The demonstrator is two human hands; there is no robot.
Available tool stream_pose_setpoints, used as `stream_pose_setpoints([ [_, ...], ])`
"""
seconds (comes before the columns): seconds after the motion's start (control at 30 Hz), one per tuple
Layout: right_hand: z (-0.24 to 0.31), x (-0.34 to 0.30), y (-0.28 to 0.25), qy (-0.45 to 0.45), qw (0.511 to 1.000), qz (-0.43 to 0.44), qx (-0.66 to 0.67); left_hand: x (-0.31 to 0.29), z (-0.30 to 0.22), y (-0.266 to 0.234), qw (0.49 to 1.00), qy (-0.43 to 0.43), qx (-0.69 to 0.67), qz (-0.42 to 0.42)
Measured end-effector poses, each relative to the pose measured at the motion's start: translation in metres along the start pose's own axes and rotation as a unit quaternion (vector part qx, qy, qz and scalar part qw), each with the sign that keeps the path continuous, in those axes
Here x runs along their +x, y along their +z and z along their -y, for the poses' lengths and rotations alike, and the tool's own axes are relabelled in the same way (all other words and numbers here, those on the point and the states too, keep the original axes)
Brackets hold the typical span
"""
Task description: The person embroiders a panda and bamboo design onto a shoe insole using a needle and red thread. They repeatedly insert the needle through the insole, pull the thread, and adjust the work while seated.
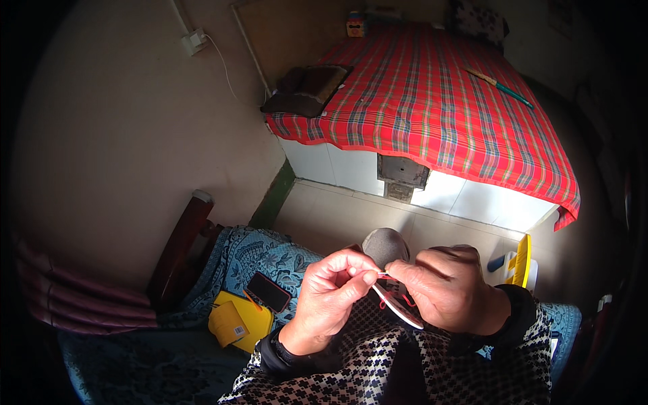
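Note:
Above my lap, my left hand (pixel 329 297) and my right hand (pixel 451 290) are close together, thumbs and fingertips pinched. A thin red cord (pixel 385 275) runs between the fingertips of both hands. Below them lies a flat, curved piece with a white edge (pixel 398 308), with red loops of cord against it; my right hand partly covers it. Just beyond my fingers shows the grey rounded end of something (pixel 386 247), its rest hidden behind my hands. Black-and-white patterned clothing (pixel 378 364) covers my arms and lap.
Left of me, on a blue patterned cover (pixel 263 250), lie a phone (pixel 268 292) and a yellow booklet (pixel 253 317). Ahead stands a bed with a red plaid cover (pixel 432 101), a green-and-tan stick (pixel 499 86) on it. At right is a yellow-and-white object (pixel 521 263).

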State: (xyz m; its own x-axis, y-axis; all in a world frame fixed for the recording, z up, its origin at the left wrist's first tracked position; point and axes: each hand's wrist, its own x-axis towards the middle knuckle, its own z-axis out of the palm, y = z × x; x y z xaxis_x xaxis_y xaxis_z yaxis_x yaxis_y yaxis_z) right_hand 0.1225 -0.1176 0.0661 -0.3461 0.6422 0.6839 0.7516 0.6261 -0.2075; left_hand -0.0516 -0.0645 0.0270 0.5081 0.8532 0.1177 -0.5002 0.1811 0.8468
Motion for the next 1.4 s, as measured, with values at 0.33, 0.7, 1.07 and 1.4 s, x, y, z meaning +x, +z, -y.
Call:
stream_pose_setpoints([
  [0.33, 0.002, 0.002, 0.0, 0.002, 1.0, -0.003, -0.016, 0.0, 0.0, -0.001, 1.0, -0.002, -0.006, -0.001],
  [0.7, 0.0, -0.002, 0.004, 0.069, 0.993, -0.001, 0.091, 0.0, 0.004, -0.005, 1.0, -0.012, -0.006, 0.007],
  [1.07, 0.0, -0.015, 0.023, 0.315, 0.838, -0.016, 0.445, 0.001, 0.007, -0.003, 0.992, -0.052, -0.089, 0.068],
  [1.4, 0.0, -0.022, 0.027, 0.395, 0.691, -0.056, 0.603, 0.002, 0.011, 0.004, 0.996, -0.035, -0.067, 0.045],
])
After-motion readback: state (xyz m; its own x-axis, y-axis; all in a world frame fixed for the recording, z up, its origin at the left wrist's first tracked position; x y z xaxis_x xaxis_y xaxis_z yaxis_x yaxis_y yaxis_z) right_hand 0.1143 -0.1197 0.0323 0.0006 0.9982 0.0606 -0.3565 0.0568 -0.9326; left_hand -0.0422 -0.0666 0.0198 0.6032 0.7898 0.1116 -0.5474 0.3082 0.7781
